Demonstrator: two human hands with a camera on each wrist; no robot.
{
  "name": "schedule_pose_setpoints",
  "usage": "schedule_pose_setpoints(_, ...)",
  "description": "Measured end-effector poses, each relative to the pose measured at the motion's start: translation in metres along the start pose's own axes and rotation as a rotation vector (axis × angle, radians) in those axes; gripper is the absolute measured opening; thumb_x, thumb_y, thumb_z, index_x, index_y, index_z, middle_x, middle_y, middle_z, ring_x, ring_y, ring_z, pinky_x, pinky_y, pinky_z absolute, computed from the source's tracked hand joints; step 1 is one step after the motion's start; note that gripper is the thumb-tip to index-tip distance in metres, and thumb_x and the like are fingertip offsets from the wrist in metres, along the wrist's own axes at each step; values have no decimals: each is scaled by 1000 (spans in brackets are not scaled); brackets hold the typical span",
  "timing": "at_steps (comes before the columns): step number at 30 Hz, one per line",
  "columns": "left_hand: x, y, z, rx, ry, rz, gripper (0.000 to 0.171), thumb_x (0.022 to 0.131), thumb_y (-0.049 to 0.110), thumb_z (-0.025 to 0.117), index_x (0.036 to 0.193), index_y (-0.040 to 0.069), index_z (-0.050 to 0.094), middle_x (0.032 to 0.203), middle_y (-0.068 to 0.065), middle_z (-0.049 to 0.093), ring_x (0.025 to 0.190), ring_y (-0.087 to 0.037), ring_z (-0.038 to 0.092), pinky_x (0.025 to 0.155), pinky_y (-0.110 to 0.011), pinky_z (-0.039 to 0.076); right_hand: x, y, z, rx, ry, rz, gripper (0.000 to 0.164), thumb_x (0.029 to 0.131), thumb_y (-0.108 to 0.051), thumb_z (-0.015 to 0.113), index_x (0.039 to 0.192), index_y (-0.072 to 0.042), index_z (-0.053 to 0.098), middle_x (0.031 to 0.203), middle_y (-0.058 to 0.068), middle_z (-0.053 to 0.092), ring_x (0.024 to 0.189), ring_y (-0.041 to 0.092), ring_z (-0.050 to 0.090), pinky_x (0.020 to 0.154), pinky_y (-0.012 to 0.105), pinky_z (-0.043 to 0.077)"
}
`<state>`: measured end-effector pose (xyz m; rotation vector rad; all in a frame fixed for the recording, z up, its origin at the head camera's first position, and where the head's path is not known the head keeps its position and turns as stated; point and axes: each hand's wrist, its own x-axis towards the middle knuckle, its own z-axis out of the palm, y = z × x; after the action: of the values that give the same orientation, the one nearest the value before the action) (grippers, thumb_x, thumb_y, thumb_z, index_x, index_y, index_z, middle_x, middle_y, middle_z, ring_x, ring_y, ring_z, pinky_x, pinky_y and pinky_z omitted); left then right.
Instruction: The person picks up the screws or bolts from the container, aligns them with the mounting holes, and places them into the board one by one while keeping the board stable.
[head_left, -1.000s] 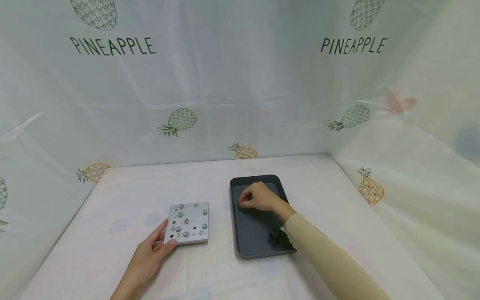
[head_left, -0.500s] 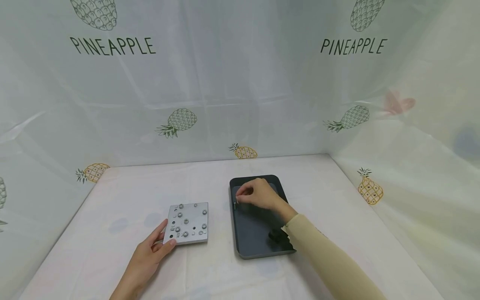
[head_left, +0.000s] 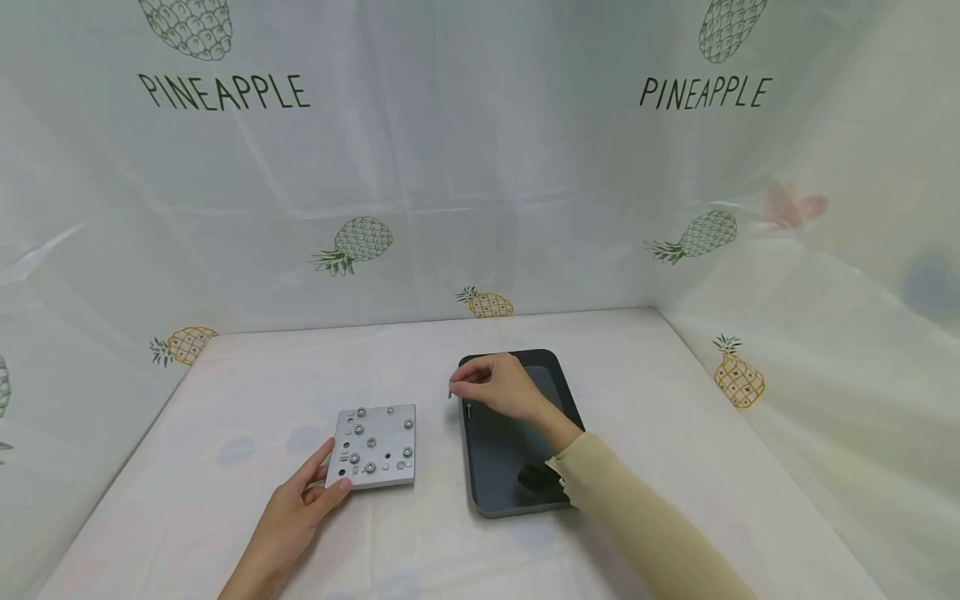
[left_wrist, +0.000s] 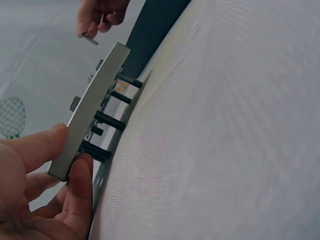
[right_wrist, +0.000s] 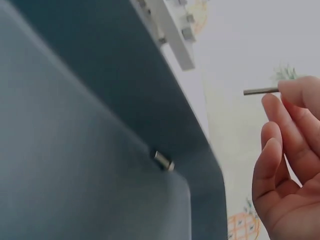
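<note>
My left hand [head_left: 296, 508] grips the near left corner of a silver metal plate [head_left: 393, 427], thumb on top and fingers beneath. Several socket-head screws sit in the plate, and in the left wrist view their threaded shanks [left_wrist: 110, 120] stick out below it. Just past the left rim of a dark tray [head_left: 491, 475], my right hand [head_left: 502, 387] pinches a small thin screw [right_wrist: 260, 91] between thumb and fingertip; its fingers cover one end. Another small screw [right_wrist: 163, 161] lies in the tray along its left wall.
White cloth [head_left: 247, 392] covers the table, and a pineapple-print curtain [head_left: 480, 167] hangs behind and at the sides. The tray stands to the right of the plate with a strip of cloth between them. A dark object [head_left: 536, 477] shows under the right wrist.
My right hand has risen from the tray floor and shifted left over the rim, carrying a small screw. The left hand and the plate have kept their place.
</note>
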<state>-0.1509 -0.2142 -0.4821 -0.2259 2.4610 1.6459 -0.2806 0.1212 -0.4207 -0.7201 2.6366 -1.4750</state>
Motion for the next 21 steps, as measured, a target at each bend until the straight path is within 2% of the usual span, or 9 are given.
schedule_pose_setpoints(6,0,-2,0,4,1,11,90,98,39,78,170,21,28,152,-15,53,93,-10,57,81,-19,45,2,-17,17,26,-28,-13,9,96,-24,81,104,-21,84,92,-9,78,85,11,70,74,28,56)
schedule_pose_setpoints(12,0,-2,-1,3,5,13,90,98,40,79,170,21,29,150,-14,53,93,-10,56,79,-19,44,4,-31,39,48,-58,-24,6,95,-24,82,101,-23,84,88,-11,77,84,12,68,69,27,50)
schedule_pose_setpoints(21,0,-1,-2,14,9,4,89,97,41,78,170,22,30,147,-14,53,96,-11,56,78,-19,46,4,-38,70,84,-98,-7,4,93,-22,84,97,-23,84,85,-12,77,80,8,67,70,23,48)
